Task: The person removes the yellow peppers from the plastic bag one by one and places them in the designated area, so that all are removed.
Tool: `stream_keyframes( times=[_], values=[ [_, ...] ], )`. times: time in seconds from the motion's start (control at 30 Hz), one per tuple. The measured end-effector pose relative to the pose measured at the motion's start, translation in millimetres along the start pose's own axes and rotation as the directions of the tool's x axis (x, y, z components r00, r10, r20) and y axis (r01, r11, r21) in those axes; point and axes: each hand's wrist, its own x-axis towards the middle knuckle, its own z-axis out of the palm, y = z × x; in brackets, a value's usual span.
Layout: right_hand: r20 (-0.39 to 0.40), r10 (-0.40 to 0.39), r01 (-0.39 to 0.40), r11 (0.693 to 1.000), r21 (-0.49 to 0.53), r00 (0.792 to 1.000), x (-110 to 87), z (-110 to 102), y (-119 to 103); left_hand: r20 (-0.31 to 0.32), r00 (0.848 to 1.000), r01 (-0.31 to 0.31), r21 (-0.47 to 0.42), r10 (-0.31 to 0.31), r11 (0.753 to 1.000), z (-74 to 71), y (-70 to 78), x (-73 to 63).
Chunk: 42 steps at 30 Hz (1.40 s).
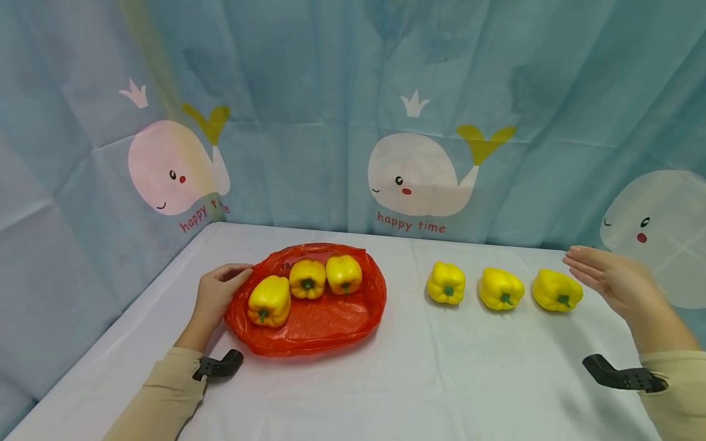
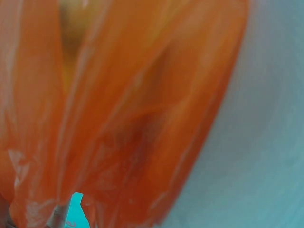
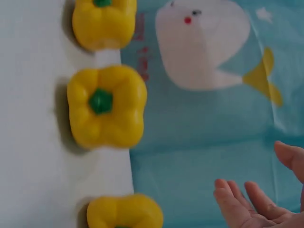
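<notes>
A red plastic bag lies spread on the table with its mouth facing up. Inside it sit three yellow bell peppers with green stems, grouped toward the left and back. My left hand pinches the bag's left rim between thumb and fingers; its wrist view is filled by the bag's orange-red side. My right hand is raised with straight fingers and holds nothing. Close by its fingertips, on the table, is the rightmost of three other yellow bell peppers. The right wrist view shows the fingers spread apart from the peppers.
The peppers outside the bag stand in a row toward the back right, the nearest to the bag being the left pepper. A white cloth covers the table. Behind it hangs a blue curtain printed with whales.
</notes>
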Motion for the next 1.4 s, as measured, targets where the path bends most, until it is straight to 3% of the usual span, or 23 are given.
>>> stream_keyframes(
  times=[0.23, 0.53, 0.7, 0.9, 1.1, 1.4],
  values=[
    [0.131, -0.043, 0.051, 0.997, -0.057, 0.99, -7.2, 36.3, 0.2, 0.003, 1.0, -0.003, -0.006, 0.003, 1.0, -0.4, -0.3, 1.7],
    [0.299, -0.063, 0.072, 0.997, -0.019, 0.952, -16.0, 80.5, 11.9, 0.009, 1.0, -0.004, 0.003, 0.004, 1.0, 0.3, -1.3, 2.0],
    [0.31, -0.025, 0.061, 0.992, -0.108, 0.95, -15.5, 102.6, 21.1, 0.011, 1.0, -0.004, 0.002, 0.004, 1.0, 0.4, -0.7, 1.4],
    [0.299, 0.016, 0.065, 0.963, -0.26, 0.954, -15.8, 128.2, 32.5, 0.01, 1.0, -0.012, 0.005, 0.012, 1.0, 0.1, -0.9, 1.0],
    [0.318, 0.045, 0.037, 0.968, -0.248, 0.947, -17.9, 151.4, 40.3, 0.007, 1.0, -0.024, 0.007, 0.024, 1.0, 0.6, -1.0, 1.1],
    [0.409, 0.031, 0.09, 0.958, -0.272, 0.912, -16.9, 179.9, 55.1, 0.001, 0.999, -0.035, 0.01, 0.035, 0.999, -0.4, 0.9, -0.4]
  ],
)
